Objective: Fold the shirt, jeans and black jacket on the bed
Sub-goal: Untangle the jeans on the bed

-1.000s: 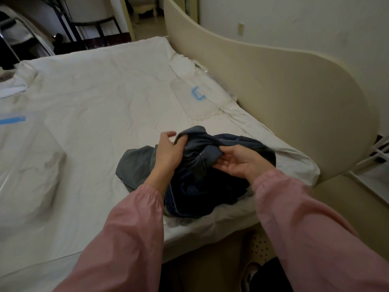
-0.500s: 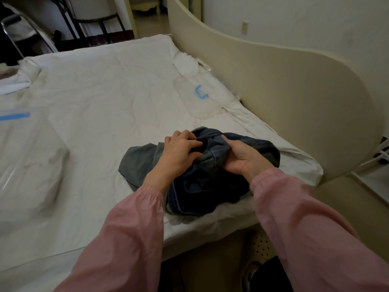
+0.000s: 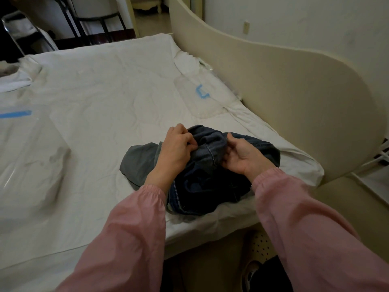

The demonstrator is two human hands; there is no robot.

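Note:
A crumpled heap of dark blue jeans (image 3: pixel 210 186) lies on the near right corner of the white bed (image 3: pixel 105 98). A grey garment (image 3: pixel 139 163) pokes out from under the heap on its left. My left hand (image 3: pixel 174 150) grips a bunched fold at the top of the jeans, fingers curled over it. My right hand (image 3: pixel 242 154), palm turned up, holds the same fold from the right with its fingers curled into the denim. No black jacket is recognisable in view.
A cream curved headboard (image 3: pixel 294 106) runs along the bed's right side. Clear plastic bags with blue tape lie on the sheet, one at the left (image 3: pixel 27 148) and one near the headboard (image 3: pixel 200 95). Chairs (image 3: pixel 94 20) stand beyond the far edge.
Both hands closed on the jeans' top fold half a second ago. Now they have drawn slightly apart along it, and my right palm has turned upward.

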